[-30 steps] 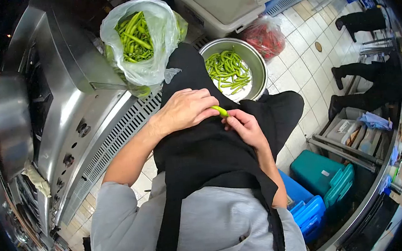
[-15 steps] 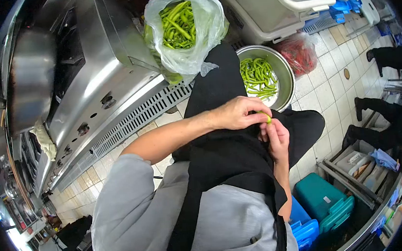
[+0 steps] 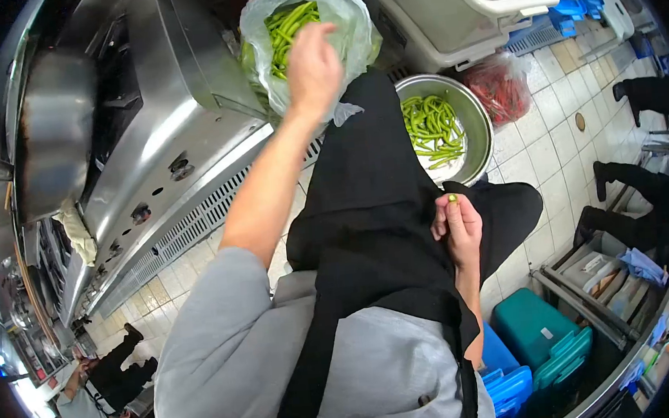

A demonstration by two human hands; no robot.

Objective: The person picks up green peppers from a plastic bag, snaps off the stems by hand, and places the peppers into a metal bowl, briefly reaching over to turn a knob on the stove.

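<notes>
My left hand is over the mouth of a white plastic bag filled with long green chili peppers. Its visible fingers are stretched out and slightly blurred, and I see nothing held in them. My right hand rests above my lap, closed, with the small tip of a green chili pepper showing between thumb and finger. Just beyond it stands a round metal pot on the floor, with more green chili peppers inside.
A steel stove runs along the left. Behind the pot are a large plastic bin and a bag of red chili peppers. A teal container stands at lower right. Other people's legs show at the right edge.
My left hand has left my right hand and moved up and left to the bag. The right hand stays in place, still pinching the green chili pepper. A person at lower left has shifted.
</notes>
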